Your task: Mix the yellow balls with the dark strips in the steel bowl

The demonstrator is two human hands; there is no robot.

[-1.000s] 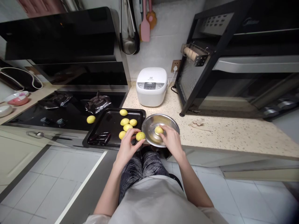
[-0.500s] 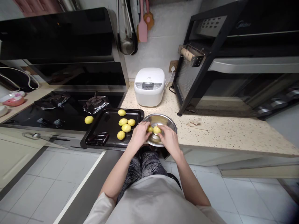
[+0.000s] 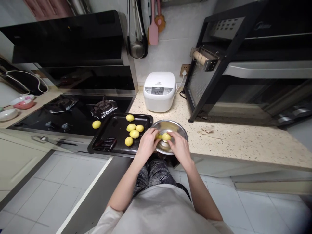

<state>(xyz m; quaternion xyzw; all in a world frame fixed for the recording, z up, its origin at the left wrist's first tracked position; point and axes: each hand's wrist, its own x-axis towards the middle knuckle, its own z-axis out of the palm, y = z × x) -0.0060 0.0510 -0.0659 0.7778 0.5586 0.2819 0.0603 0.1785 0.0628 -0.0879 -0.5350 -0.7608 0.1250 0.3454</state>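
Note:
A steel bowl [image 3: 179, 126] stands at the counter's front edge, with both my hands over it. My left hand [image 3: 148, 143] is closed on a yellow lemon [image 3: 158, 136], partly covered by the fingers. In my right hand [image 3: 179, 146] the fingertips grip a second lemon [image 3: 166, 136]. The two lemons are side by side, close together above the bowl's bottom. Left of the bowl is a black baking tray [image 3: 117, 125] with several whole lemons [image 3: 134, 134] and a bunch of dark, slim, glossy objects [image 3: 107, 144] whose kind I cannot make out.
One lemon [image 3: 97, 124] rests on the black gas stove [image 3: 80, 120]. A white rice cooker [image 3: 159, 92] stands behind the bowl. At right a black rack [image 3: 202, 97] holds an oven. A scrap [image 3: 205, 131] lies on the speckled counter [image 3: 234, 143]. Below the tray, a drawer [image 3: 102, 191] is pulled out.
The whole view has shifted slightly, so everything appears a little farther right. Both hands still hold the lemons over the bowl, with only small finger movements.

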